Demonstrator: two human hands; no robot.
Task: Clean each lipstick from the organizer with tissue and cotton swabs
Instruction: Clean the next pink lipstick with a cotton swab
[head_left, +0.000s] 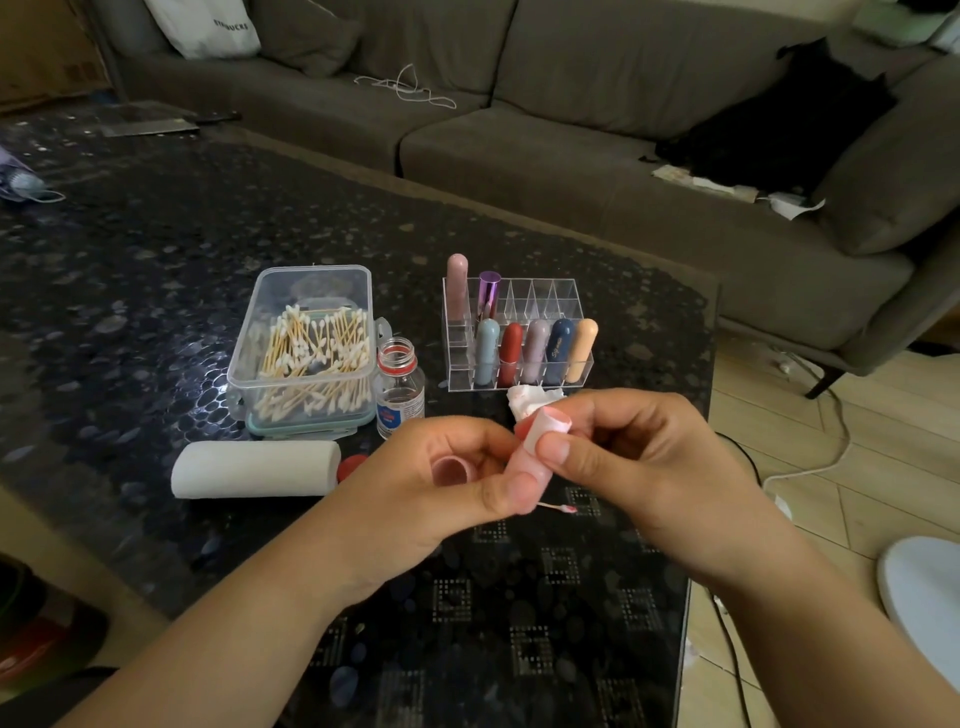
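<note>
The left hand (441, 488) grips a pink lipstick (527, 470) by its lower body, thumb across the front, and also holds the pink cap (451, 470) curled in its fingers, open end facing up; the right hand (639, 462) pinches the tube's upper end, where a bit of tissue (545, 431) is wrapped round the top; just below the tube a used cotton swab (558, 507) with a pink-stained tip lies on the dark patterned table (156, 291). To the left lies a white roll of tissue (254, 469), with a red bottle cap (350, 466) just beside its right end; behind these stand an uncapped small glass bottle (399, 387) and a clear box of cotton swabs (306, 353), touching or nearly so. To the right a crumpled tissue (530, 399) sits before the clear organizer (519, 338), which holds five lipsticks in its front row and two at the back left; beyond the table runs a grey sofa (519, 130).
</note>
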